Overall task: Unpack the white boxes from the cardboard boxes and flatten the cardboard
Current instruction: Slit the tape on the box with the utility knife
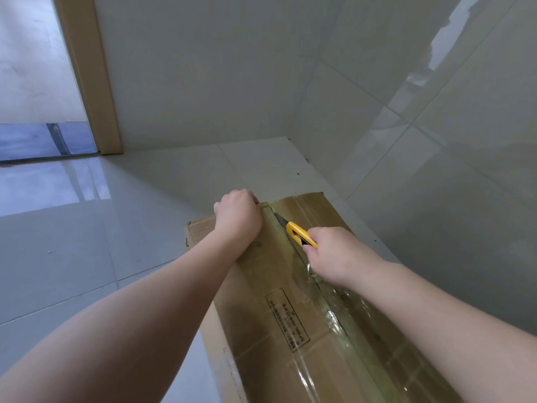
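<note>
Cardboard box (279, 309) sits on the glossy tiled floor (87, 257), near the corner where two tiled walls (406, 141) meet; its right side runs close along the right-hand wall. Box flaps closed, center seam covered with clear packing tape (343, 321) running the length of the top. A printed black-outlined label (287, 319) is on the left flap.

Left hand (238, 216) grips the far edge of the box at the left flap, fingers curled over the edge, forearm lying across the flap. Right hand (338, 255) is wrapped around a yellow utility knife (300, 234), fingers curled on the handle. Blade (279, 219) is extended and points toward the far end of the box, lying along the taped seam just beside the left hand. Tape nearer the camera, behind the right hand, looks wrinkled and split along the seam; can't tell how deep the cut goes.

No white boxes visible; contents hidden under the closed flaps.

Background: wooden door frame (93, 82) at the far left, with a glass pane (43, 141) beside it.
</note>
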